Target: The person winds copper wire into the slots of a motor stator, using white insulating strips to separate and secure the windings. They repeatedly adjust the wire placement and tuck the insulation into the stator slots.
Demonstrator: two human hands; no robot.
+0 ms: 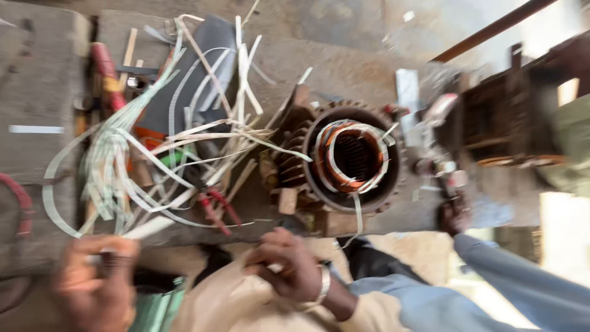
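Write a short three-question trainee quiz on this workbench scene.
1. True or false: the stator has copper-coloured windings inside its ring.
2. Multiple choice: the loose white strips lie mostly (A) left of the stator, (B) on the floor, (C) right of the stator.
3. Short answer: what does the hand at bottom centre wear at the wrist?
Key: 1 true; 2 A; 3 a silvery band.
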